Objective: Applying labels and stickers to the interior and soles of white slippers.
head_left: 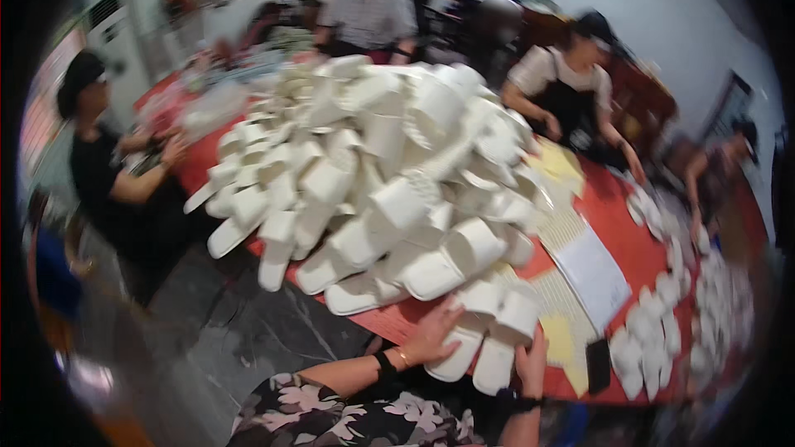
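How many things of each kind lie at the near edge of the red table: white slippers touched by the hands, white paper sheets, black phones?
White slippers touched by the left hand and the right hand: 2
White paper sheet: 1
Black phone: 1
Total: 4
The big slipper pile behind is too blurred to count.

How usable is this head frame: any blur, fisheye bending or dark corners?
Head view: motion blur softens everything, worst at the right rim; the slipper pile and both hands, left hand, right hand, remain recognisable; the red table edge bows; black vignette fills the corners.
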Motion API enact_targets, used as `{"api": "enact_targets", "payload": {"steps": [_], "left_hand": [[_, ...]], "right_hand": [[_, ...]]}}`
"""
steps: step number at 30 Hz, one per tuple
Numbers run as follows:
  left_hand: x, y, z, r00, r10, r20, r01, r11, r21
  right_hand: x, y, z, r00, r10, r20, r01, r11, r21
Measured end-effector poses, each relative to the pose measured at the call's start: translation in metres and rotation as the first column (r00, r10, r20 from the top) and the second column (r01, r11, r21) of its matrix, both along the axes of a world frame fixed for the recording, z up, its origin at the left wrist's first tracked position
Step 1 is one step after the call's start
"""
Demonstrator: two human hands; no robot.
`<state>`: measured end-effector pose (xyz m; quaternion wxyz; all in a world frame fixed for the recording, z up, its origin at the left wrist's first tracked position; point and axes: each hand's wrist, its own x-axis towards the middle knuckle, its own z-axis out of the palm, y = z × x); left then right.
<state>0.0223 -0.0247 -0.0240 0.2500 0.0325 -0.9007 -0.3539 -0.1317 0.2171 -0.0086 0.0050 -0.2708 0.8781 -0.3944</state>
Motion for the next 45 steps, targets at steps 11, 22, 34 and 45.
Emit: {"api": "enact_targets", "payload": {"steps": [11,22,34,45], "left_hand": [[-0.020,-0.004,0.017,0.999,-0.026,0.027,0.023,0.996,0.090],[-0.009,0.004,0.019,0.997,-0.020,0.080,0.016,0.998,0.056],[-0.015,0.001,0.019,0.997,-0.015,0.069,0.012,0.999,0.046],[-0.010,-0.001,0.015,0.999,-0.010,0.050,0.008,1.000,0.027]], "right_hand": [[0.020,0.055,0.041,0.962,-0.255,0.098,0.265,0.958,-0.110],[-0.003,0.147,0.032,0.801,-0.598,-0.007,0.598,0.801,-0.025],[-0.041,0.084,0.022,0.932,-0.360,-0.052,0.361,0.932,0.024],[-0.096,0.022,0.034,0.976,-0.186,-0.116,0.205,0.962,0.180]]}}
